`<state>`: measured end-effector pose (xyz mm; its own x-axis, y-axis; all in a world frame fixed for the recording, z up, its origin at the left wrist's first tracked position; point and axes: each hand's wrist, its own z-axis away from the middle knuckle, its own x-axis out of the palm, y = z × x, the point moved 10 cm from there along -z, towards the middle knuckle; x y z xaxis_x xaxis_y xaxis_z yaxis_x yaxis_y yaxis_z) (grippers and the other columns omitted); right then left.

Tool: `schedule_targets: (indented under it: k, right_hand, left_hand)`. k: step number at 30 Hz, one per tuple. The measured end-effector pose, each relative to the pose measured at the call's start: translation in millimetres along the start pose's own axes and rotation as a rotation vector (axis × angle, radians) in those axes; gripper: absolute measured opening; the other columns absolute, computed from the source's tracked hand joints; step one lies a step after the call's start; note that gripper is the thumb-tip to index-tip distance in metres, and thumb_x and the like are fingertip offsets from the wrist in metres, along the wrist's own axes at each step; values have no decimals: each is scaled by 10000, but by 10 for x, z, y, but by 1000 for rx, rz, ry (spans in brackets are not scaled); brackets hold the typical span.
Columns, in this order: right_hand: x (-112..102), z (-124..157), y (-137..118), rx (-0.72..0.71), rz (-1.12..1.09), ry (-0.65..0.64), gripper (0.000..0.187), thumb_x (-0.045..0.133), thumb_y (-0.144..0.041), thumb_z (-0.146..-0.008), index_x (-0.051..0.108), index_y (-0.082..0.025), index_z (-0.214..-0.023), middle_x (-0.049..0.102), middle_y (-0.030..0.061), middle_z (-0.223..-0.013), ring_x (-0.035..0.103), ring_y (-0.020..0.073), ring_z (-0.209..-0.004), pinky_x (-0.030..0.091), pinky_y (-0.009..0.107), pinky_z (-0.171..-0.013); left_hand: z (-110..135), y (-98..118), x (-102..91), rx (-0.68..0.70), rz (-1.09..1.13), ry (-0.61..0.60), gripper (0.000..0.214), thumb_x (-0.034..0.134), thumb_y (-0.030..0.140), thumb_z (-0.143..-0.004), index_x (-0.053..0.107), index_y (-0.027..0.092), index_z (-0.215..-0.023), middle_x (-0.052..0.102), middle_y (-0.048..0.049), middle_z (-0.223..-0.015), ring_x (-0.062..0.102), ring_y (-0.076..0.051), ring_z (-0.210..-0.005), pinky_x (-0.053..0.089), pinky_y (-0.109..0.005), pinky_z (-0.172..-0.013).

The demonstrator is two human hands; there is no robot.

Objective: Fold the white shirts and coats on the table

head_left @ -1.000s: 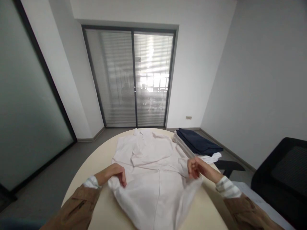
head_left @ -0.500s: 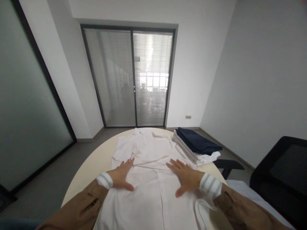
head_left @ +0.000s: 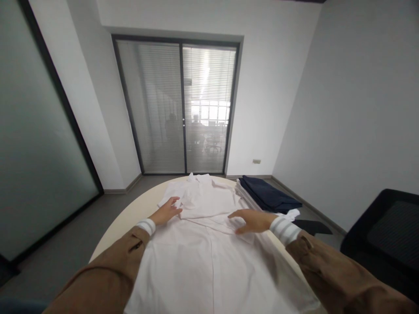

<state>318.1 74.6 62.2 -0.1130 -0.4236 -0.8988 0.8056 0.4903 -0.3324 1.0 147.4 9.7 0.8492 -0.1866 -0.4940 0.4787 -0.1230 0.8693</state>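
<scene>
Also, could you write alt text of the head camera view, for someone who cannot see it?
The left hand and right hand of a person, both open, are over a white shirt laid on a round table. Folded dark blue cloth lies at the table's far right; glass panels with blinds stand beyond.

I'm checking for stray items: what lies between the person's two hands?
In the head view, the white shirt spans the stretch between the left hand and right hand; its cloth is creased there, and no separate object shows.
</scene>
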Motion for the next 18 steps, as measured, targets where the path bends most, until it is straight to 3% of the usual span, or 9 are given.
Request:
schedule_targets:
  k: [2,4,7,11,15,18]
  right_hand:
    - [-91,-183,-12,4,44,98,730,637,-488,-798,486,-142,-1423,516,170,-1430,490,335,-1305,363,431,-1103]
    - [-61,-381,-7,33,68,152,750,627,-442,-812,440,-81,-1442,491,213,-1438,485,341,-1308,365,426,-1097]
    - [68,-648,-71,44,52,243,728,629,-405,-816,442,-49,-1423,512,235,-1404,504,334,-1280,377,413,-1072]
    - [263,-841,-281,-2,19,364,590,646,-347,-795,531,-133,-1333,544,179,-1366,510,300,-1234,366,416,-1031]
    - [310,-802,-477,-60,-1,500,360,550,-170,-803,607,-156,-1158,637,121,-1172,547,251,-1119,354,377,-980]
    - [320,-753,-631,-136,-3,495,413,510,-93,-773,598,-186,-1166,666,80,-1095,564,236,-1072,313,397,-1008]
  left_hand:
    - [-60,-71,91,-58,120,4,971,737,497,-733,244,180,-1507,497,-235,-1410,593,-286,-1154,453,-414,-967]
    - [-78,-93,196,-62,145,-14,1014,740,456,-730,193,157,-1531,533,-230,-1358,620,-251,-1056,464,-397,-927]
    - [-52,-46,278,-18,104,-43,888,744,396,-690,387,113,-1453,622,-153,-1189,614,-232,-991,460,-379,-900]
    - [47,50,337,0,47,-200,582,780,327,-568,687,108,-1099,679,-68,-934,621,-229,-901,468,-351,-854]
    - [168,94,308,-18,0,-339,337,751,382,-592,724,142,-827,707,-53,-846,642,-227,-872,480,-329,-842]
    - [170,53,195,-53,-43,-296,419,636,485,-732,685,162,-995,710,-77,-1004,658,-234,-939,493,-329,-822]
